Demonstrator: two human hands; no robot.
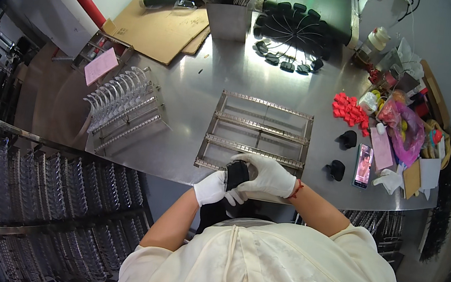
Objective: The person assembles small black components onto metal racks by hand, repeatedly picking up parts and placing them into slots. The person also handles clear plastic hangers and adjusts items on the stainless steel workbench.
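Observation:
Both my hands wear white gloves and come together at the table's near edge. Between them is a black, rounded piece (237, 174), seemingly plastic, whose exact kind I cannot make out. My left hand (210, 188) is closed on its left side. My right hand (269, 176) curls its fingers around the top and right side of it. Just beyond the hands lies a metal rack (259, 127) with several notched crossbars, and nothing is mounted on it. Two similar black pieces, one farther (347, 138) and one nearer (335, 170), rest to the right.
Clear curved parts (120, 91) stand in a rack at left. Black pieces on thin wires (293, 35) form a ring at the back, beside a metal bin (228, 21) of wires. Red caps (350, 111), a phone (364, 166) and bags (405, 132) crowd the right. Cardboard (155, 27) lies back left.

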